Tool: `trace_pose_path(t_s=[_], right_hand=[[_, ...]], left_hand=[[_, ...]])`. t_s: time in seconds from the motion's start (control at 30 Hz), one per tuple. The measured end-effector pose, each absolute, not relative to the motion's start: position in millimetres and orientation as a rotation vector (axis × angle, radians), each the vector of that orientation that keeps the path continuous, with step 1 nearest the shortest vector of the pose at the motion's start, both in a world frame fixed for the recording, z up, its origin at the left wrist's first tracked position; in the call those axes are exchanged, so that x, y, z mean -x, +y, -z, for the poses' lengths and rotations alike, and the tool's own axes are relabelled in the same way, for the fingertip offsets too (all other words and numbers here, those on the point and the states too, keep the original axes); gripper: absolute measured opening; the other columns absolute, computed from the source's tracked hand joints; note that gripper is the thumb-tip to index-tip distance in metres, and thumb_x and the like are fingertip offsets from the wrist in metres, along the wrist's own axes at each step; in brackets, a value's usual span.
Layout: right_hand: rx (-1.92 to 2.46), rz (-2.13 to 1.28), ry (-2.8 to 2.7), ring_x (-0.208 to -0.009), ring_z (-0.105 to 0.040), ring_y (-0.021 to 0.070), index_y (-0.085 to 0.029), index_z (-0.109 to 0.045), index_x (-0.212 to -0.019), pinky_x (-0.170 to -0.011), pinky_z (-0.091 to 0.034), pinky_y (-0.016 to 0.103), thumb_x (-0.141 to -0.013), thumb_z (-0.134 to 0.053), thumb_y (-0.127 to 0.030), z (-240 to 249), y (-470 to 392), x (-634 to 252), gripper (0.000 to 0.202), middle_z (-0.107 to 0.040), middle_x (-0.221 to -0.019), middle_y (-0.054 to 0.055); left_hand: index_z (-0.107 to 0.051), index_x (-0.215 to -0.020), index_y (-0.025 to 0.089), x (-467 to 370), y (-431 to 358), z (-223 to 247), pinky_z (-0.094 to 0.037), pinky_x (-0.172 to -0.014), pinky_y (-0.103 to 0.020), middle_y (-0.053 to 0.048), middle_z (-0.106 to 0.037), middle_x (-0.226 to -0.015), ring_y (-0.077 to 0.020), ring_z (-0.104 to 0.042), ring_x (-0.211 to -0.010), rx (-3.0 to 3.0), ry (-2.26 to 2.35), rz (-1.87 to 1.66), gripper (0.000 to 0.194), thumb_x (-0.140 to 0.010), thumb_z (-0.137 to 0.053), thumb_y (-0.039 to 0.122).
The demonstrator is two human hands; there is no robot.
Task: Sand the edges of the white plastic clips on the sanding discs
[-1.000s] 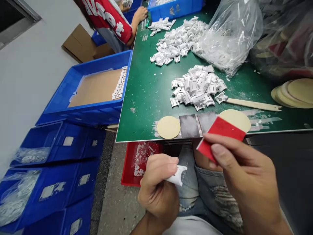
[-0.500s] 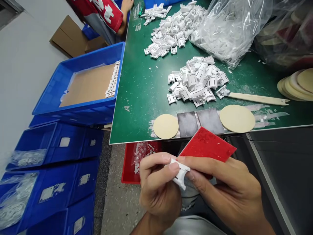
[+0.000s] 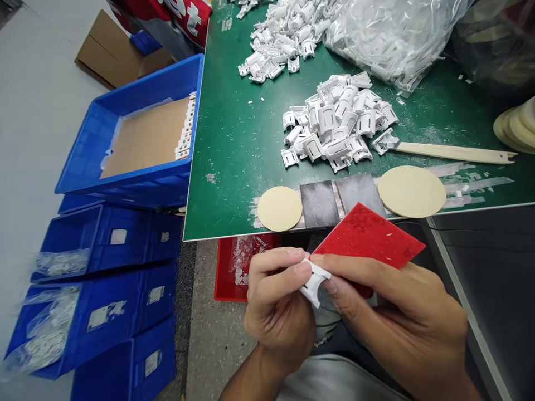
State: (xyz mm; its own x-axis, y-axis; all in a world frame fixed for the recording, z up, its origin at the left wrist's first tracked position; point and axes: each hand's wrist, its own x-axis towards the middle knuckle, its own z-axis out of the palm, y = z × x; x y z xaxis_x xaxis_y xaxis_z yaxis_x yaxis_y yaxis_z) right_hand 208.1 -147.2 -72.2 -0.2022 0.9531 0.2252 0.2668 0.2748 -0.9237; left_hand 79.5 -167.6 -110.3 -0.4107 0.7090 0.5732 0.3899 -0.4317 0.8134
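Note:
Between the thumb and fingers of my left hand [image 3: 280, 312] is a small white plastic part [image 3: 314, 283] with a curved cut-out end. My right hand [image 3: 401, 317] is closed on a flat red sheet [image 3: 370, 236], whose lower edge lies behind the fingers. Its fingertips meet the white part's upper right edge, beside the left fingertips. Both hands are below the table's front edge. On the green table [image 3: 225, 150] beyond them lies a pile of similar white parts [image 3: 338, 125].
Round cream discs [image 3: 280, 209] and dark square pads [image 3: 320, 205] line the table edge. A wooden stick [image 3: 455, 152] lies right of the pile. A clear bag [image 3: 397, 44] stands behind. Blue crates [image 3: 137, 172] fill the left; a red bin [image 3: 223, 273] sits below. A person's red sleeve [image 3: 188, 19] is at the far left.
The view has shifted slightly, so the table contents appear higher and both hands a little further right. The grip on the white part and the red sheet looks the same.

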Motion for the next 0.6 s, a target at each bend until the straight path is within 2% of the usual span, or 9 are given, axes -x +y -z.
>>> trace_pose_path(t_s=[0.17, 0.23, 0.3, 0.4, 0.53, 0.6], right_hand=[[1.171, -1.026, -1.591, -0.063, -0.066, 0.0103, -0.035, -0.073, -0.103, -0.069, -0.057, 0.021, -0.086, -0.072, -0.020, 67.9, -147.1, -205.8, 0.022, -0.076, -0.086, -0.007], [1.223, -1.093, -1.487, -0.064, -0.065, 0.0117, -0.037, -0.074, -0.097, -0.064, -0.056, 0.022, -0.087, -0.072, -0.024, 65.0, -148.5, -205.8, 0.017, -0.076, -0.083, -0.007], [1.335, -1.102, -1.246, -0.063, -0.064, 0.0120, -0.038, -0.075, -0.093, -0.058, -0.054, 0.021, -0.089, -0.070, -0.029, 64.2, -149.8, -208.8, 0.011, -0.074, -0.080, -0.005], [1.409, -1.095, -0.918, -0.059, -0.060, 0.0124, -0.033, -0.074, -0.100, -0.049, -0.050, 0.021, -0.094, -0.063, -0.035, 67.7, -148.7, -218.4, 0.013, -0.070, -0.075, 0.000], [1.309, -1.230, -1.104, -0.063, -0.066, 0.0193, -0.022, -0.074, -0.109, -0.051, -0.055, 0.029, -0.091, -0.065, -0.046, 72.2, -140.1, -224.4, 0.032, -0.070, -0.074, 0.006], [1.291, -1.243, -1.208, -0.067, -0.068, 0.0213, -0.021, -0.075, -0.109, -0.054, -0.057, 0.031, -0.087, -0.067, -0.050, 70.9, -135.4, -218.8, 0.037, -0.071, -0.075, 0.007]], left_hand=[[-0.069, -0.100, 0.024, -78.8, -166.0, 104.8, -0.058, -0.075, -0.029, 0.000, -0.070, -0.097, -0.0143, -0.067, -0.088, -1.501, 1.420, -1.906, 0.020, -0.084, -0.076, 0.014], [-0.068, -0.100, 0.025, -75.9, -165.3, 99.8, -0.056, -0.068, -0.027, 0.001, -0.068, -0.086, -0.0135, -0.066, -0.078, -1.322, 1.267, -1.856, 0.012, -0.089, -0.071, 0.023], [-0.068, -0.100, 0.027, -71.4, -165.0, 95.6, -0.049, -0.053, -0.023, 0.002, -0.061, -0.072, -0.0113, -0.059, -0.062, -1.118, 1.113, -1.740, 0.009, -0.094, -0.064, 0.032], [-0.067, -0.093, 0.024, -63.0, -166.7, 92.5, -0.038, -0.045, -0.023, 0.002, -0.051, -0.061, -0.0106, -0.047, -0.052, -1.006, 1.027, -1.501, 0.017, -0.097, -0.057, 0.037], [-0.058, -0.071, 0.021, -53.1, -171.2, 88.8, -0.039, -0.044, -0.027, -0.001, -0.049, -0.054, -0.0122, -0.045, -0.047, -1.073, 1.143, -1.212, 0.042, -0.097, -0.048, 0.053], [-0.057, -0.065, 0.021, -48.8, -172.0, 86.0, -0.040, -0.042, -0.027, -0.001, -0.049, -0.051, -0.0125, -0.046, -0.044, -1.158, 1.325, -1.120, 0.047, -0.093, -0.052, 0.059]])
